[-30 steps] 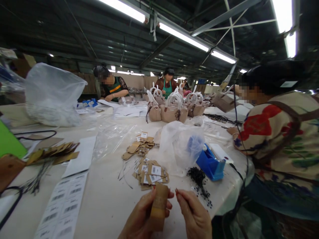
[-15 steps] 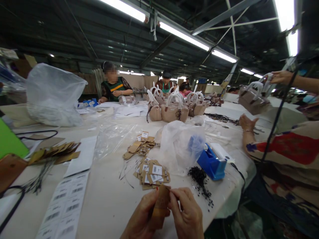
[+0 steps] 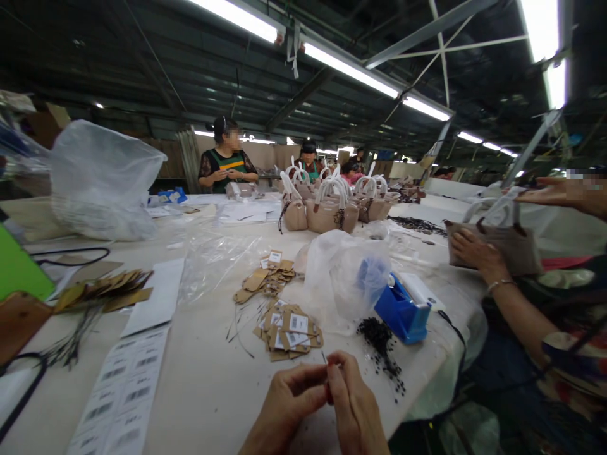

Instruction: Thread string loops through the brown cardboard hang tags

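My left hand [image 3: 284,407] and my right hand [image 3: 353,407] meet at the bottom centre, fingertips pinched together. Between them they hold a brown paper tag, now seen edge-on as a thin dark strip [image 3: 324,358]. Just beyond my hands lies a pile of brown tags with barcode stickers [image 3: 289,332]. A second pile of brown tags [image 3: 265,278] sits farther back. A heap of small black fasteners [image 3: 379,344] lies to the right of my right hand.
A blue tape dispenser [image 3: 401,313] and a clear plastic bag [image 3: 344,275] stand behind the fasteners. Barcode label sheets [image 3: 121,395] lie at left. Beige handbags [image 3: 327,212] stand mid-table. A person at right holds a handbag [image 3: 502,243]. Other people work at the far side.
My hands have closed together and the tag has turned from flat-on to edge-on between the fingertips. The person at right has leaned back and brought a handbag down to the table edge.
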The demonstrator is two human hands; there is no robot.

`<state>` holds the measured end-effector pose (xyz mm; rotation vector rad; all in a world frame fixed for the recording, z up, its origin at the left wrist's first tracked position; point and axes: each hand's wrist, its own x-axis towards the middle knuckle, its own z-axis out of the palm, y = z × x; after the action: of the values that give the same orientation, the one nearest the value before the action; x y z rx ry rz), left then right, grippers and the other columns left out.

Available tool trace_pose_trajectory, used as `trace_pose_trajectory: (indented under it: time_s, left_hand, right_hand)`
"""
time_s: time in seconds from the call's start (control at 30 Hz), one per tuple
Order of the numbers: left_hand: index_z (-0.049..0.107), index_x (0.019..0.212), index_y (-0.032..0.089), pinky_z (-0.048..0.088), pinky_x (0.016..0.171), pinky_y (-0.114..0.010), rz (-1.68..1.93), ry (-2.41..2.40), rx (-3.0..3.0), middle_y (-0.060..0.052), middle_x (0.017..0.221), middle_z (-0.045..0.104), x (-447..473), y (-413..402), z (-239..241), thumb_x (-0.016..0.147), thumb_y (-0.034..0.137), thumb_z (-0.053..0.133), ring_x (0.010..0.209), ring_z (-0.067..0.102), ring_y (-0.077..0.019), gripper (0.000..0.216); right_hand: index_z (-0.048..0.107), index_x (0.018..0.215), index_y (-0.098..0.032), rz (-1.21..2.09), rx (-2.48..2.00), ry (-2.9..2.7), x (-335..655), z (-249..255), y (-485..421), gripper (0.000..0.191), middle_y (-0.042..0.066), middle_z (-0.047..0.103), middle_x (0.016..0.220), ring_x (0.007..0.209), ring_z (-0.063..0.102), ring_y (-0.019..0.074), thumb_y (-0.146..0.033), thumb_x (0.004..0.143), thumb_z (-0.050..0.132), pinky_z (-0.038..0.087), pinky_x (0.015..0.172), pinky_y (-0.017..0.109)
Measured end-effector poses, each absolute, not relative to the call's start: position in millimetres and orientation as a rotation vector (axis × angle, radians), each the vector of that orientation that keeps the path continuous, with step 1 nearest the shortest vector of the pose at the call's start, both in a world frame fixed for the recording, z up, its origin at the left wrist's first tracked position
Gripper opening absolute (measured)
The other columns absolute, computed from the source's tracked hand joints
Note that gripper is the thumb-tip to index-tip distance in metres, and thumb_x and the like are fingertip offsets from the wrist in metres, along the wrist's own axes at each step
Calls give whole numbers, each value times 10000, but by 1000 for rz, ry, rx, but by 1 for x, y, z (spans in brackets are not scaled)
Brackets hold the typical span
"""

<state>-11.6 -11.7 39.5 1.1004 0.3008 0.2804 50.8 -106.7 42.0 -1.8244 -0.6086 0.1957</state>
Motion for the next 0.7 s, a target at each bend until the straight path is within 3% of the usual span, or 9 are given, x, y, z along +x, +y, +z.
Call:
trace_pose_trajectory:
  time_s: [0.23,0.37,0.53,0.7]
  left_hand:
    - [654,1014,188,455,850,-280,476,420,1652,-69,1040,680,-13,-15,36,636,300,719,974,598,-242,400]
    - [646,1012,177,455,845,-276,508,374,1845,-84,1018,678,-12,-17,36,646,234,687,947,606,-238,373]
    - [650,995,165,463,801,-290,515,373,1899,-94,940,674,-8,-12,19,606,191,692,873,605,-234,392]
    - [642,1082,193,460,824,-331,513,349,1927,-110,979,675,-6,-2,-16,582,346,733,901,597,-268,530]
  right_hand:
    - [534,764,-207,395,-1707,-690,66,27,-110,158,-39,538,597,565,514,137,-365,765,521,380,549,227]
    - [570,710,-211,392,-1729,-707,72,16,-111,256,-30,543,572,536,498,134,-432,809,487,366,507,225]
    - [689,703,-235,124,-1766,-835,85,28,-117,229,59,659,883,843,585,221,-442,746,600,434,772,277]
    - [606,702,-221,173,-1682,-679,92,75,-109,312,-35,527,526,459,447,107,-502,804,517,374,486,220]
